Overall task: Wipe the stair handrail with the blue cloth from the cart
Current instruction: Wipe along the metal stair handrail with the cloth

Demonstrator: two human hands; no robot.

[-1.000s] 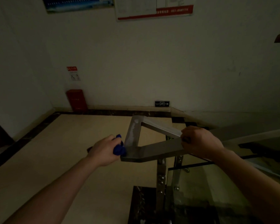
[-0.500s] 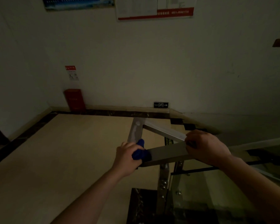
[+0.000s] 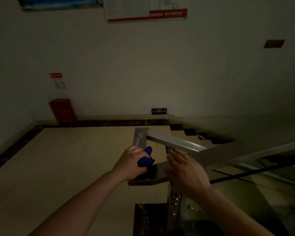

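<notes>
The flat steel handrail [image 3: 173, 142] turns a sharp corner above the landing and runs down to the right. My left hand [image 3: 131, 163] grips the bunched blue cloth [image 3: 146, 159] and presses it on the near rail section by the corner. My right hand [image 3: 186, 171] hovers over the same section just right of the cloth, fingers spread and stretched forward, holding nothing. The cart is out of view.
Glass panels [image 3: 245, 201] on steel posts [image 3: 174, 201] stand under the rail. A beige landing floor [image 3: 66, 159] lies to the left, with a red box [image 3: 63, 110] against the far wall. Stairs [image 3: 194, 133] descend at the right.
My left hand slid the cloth rightward along the near rail from its outer corner. My right hand let go of the rail and now floats open above it.
</notes>
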